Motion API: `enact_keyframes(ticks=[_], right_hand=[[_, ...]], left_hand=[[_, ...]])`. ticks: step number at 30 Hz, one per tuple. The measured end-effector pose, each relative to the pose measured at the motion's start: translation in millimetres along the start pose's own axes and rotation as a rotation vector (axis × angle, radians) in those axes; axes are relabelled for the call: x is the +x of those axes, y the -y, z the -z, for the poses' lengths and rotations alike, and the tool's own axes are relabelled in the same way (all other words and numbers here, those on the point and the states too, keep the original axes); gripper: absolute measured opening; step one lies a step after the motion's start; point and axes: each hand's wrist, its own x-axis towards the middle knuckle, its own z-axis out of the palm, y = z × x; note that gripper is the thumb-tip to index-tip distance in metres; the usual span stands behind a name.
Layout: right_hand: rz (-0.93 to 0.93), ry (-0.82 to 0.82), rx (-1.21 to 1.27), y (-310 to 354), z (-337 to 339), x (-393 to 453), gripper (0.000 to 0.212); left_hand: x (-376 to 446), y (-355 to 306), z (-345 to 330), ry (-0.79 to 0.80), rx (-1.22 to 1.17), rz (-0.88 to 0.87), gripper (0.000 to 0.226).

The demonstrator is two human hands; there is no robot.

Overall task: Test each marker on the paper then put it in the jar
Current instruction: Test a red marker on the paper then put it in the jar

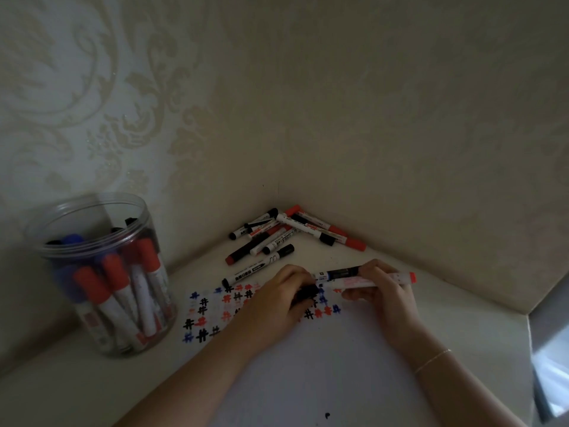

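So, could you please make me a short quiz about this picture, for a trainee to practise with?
1. True or false: the jar already holds markers.
2. Where does the pile of untested markers lie? A) in the corner by the walls B) inside the jar C) on the floor
3. Fill in: the right hand holds two markers, a dark one and one with a ___ cap.

Key
1. True: red and blue caps show through its clear wall.
2. A.
3. Red. The left hand grips something black, probably a cap.
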Motion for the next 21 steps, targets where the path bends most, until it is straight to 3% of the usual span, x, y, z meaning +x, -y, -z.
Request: enact_keyframes(ticks=[8,12,16,19,21], right_hand=[[0.032,0.065,-0.140,-4.7,2.1,1.3,0.022],[0.106,0.151,-0.310,-4.1,2.2,-1.0,0.010],[0.089,0.219,-0.277,-1.6,2.7,-0.7,0.012],[0.007,0.082,-0.046,0.5,5.3,1.6,0.036],[0.043,-0.023,-0.064,-1.0,5.2,2.2,0.033]], left_hand=[[0.4,0.1,-1.5,-0.008,0.019,-0.067,0.029],[0.4,1.2,0.9,-0.030,0.012,-0.098,0.027],[0.7,1.0,4.6,-0.054,-0.081,-0.073,0.019],[-0.2,-3.2,5.1,-0.054,-0.141,-0.028,0.019],[-0.7,-4.3,5.7,-0.054,-0.166,0.008,0.019]])
